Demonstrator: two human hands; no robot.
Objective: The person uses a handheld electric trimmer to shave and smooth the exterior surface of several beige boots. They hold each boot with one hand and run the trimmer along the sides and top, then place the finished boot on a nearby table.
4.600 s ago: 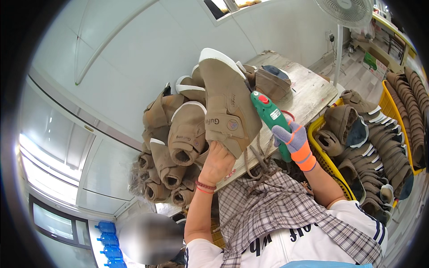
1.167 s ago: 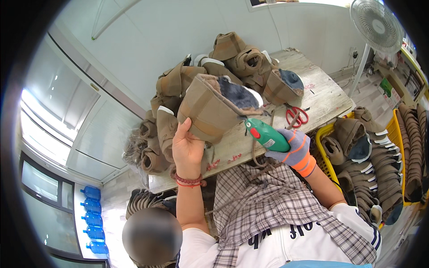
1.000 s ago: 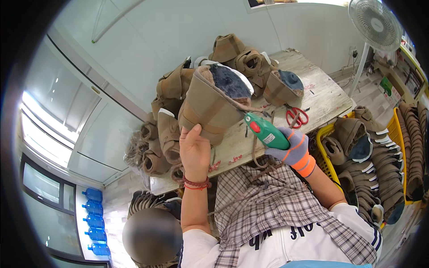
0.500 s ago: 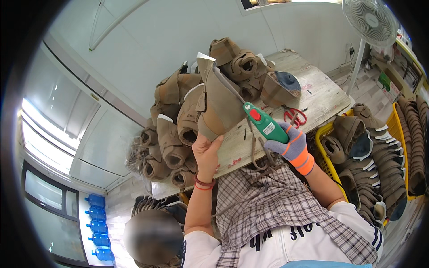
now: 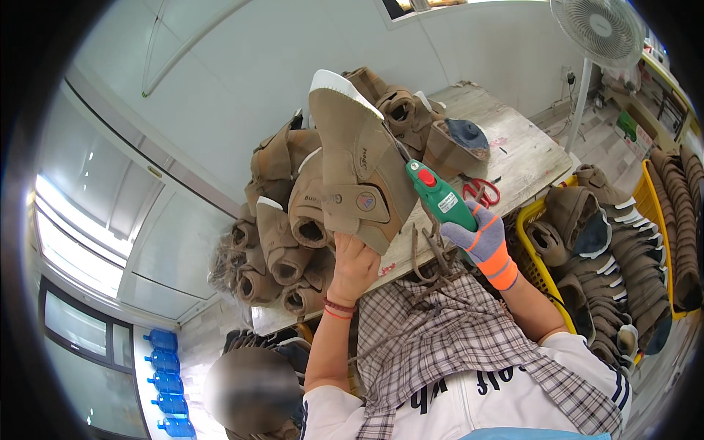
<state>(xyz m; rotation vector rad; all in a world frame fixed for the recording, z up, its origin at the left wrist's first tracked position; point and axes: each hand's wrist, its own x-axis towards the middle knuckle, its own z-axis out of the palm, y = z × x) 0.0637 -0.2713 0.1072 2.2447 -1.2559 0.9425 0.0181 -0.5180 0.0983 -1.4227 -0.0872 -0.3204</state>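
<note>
My left hand [image 5: 355, 265], bare with a bracelet at the wrist, grips the ankle end of a brown shoe upper [image 5: 352, 147]. The upper is raised above the table, its white-edged toe pointing up and its strap and round badge facing me. In a grey and orange glove, my right hand [image 5: 478, 238] is closed round a green handheld power tool [image 5: 442, 198] with a red button. Its thin metal tip [image 5: 402, 152] is at the upper's right edge; whether it touches I cannot tell. Brown strips [image 5: 433, 264] hang at the table's front edge, over my checked apron.
More shoe uppers [image 5: 273, 233] are piled on the worn table [image 5: 524, 147]. Red-handled scissors [image 5: 484, 192] lie to the right. Yellow baskets [image 5: 539, 271] of stacked uppers stand at the right, near a standing fan [image 5: 601, 29]. A person's blurred head [image 5: 253, 389] is at the lower left.
My left hand has turned the shoe upper, so its strap side and badge now face me. The green tool has shifted slightly right and down, still at the upper's edge.
</note>
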